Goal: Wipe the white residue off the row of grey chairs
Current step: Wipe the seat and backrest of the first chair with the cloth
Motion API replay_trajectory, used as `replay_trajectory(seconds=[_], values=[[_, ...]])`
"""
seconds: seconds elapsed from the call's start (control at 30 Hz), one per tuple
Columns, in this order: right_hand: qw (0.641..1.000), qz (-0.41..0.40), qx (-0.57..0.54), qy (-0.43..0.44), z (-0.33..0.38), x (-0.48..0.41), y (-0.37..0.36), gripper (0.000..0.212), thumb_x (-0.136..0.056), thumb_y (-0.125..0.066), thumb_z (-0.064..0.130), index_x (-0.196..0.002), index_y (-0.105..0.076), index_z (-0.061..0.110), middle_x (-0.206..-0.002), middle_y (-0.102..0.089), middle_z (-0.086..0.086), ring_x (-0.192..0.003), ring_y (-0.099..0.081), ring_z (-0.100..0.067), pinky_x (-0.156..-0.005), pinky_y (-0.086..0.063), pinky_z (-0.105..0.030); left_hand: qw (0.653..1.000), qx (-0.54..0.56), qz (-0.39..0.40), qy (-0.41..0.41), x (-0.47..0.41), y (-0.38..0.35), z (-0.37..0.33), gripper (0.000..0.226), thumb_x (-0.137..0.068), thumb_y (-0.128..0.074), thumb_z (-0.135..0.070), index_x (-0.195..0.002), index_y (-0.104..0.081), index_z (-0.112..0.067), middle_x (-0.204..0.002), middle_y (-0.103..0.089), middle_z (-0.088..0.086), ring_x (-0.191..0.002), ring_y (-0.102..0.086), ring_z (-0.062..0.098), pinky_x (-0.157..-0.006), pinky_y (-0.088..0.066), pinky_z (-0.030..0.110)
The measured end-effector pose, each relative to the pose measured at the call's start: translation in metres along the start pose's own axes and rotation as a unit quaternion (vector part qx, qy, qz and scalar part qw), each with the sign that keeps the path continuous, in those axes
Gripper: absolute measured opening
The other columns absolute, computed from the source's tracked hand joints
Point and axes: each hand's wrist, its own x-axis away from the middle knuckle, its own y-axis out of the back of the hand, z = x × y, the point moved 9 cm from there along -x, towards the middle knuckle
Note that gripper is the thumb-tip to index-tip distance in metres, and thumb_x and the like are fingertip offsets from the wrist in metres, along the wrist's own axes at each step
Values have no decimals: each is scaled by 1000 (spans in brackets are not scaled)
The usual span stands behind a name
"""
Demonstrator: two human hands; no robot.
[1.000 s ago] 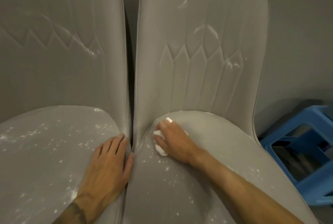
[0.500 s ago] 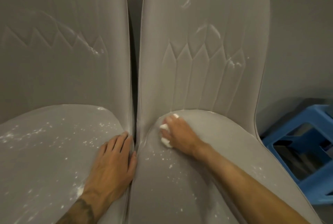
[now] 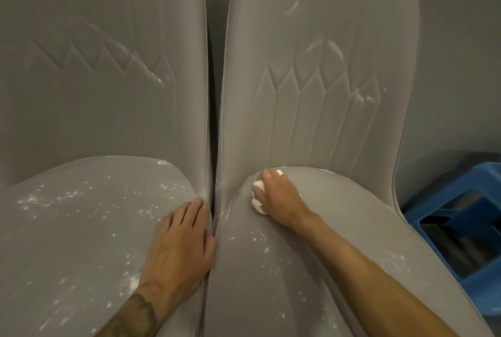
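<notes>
Two grey upholstered chairs stand side by side. The left chair (image 3: 89,108) has white specks across its seat and a streak on its backrest. The right chair (image 3: 320,119) carries white smears on its backrest and specks on the front of its seat. My right hand (image 3: 279,198) grips a crumpled white wipe (image 3: 257,201) pressed on the right seat's back left corner, close to the backrest. My left hand (image 3: 179,244) lies flat, fingers straight, on the left seat's right edge beside the gap between the chairs.
A blue plastic stool (image 3: 461,217) stands on the floor to the right of the right chair. A grey wall runs behind both backrests.
My right hand has slid the wipe back along the right seat toward the backrest crease. My left hand has stayed in place on the left seat's edge.
</notes>
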Motion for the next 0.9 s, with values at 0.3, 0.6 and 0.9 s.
replay_trajectory(seconds=[0.3,0.6,0.9], values=[[991,3,-83,108,58,37,-11,21,-103,-45,38,-100,-50,18,-104,-53,-3,-93,-45,-22,-84,-39,-35,1000,-17,3,-7,0,-1,0,62,-96,-33,-41,-145,-58,-11,-149,-57,8,-134,-56,25,-114,-44,44],[986,15,-82,142,79,53,-16,19,-102,-44,39,-96,-43,21,-100,-50,1,-88,-39,-16,-81,-36,-31,998,-44,-12,-37,1,3,-4,58,-95,-35,-35,-133,-66,-5,-136,-66,15,-120,-66,31,-100,-56,49],[990,13,-67,127,78,55,-18,22,-102,-43,38,-103,-50,17,-104,-53,-3,-93,-45,-22,-85,-39,-35,998,-42,-10,-43,1,2,-4,61,-96,-31,-37,-135,-65,-5,-138,-64,16,-123,-64,33,-103,-54,50]])
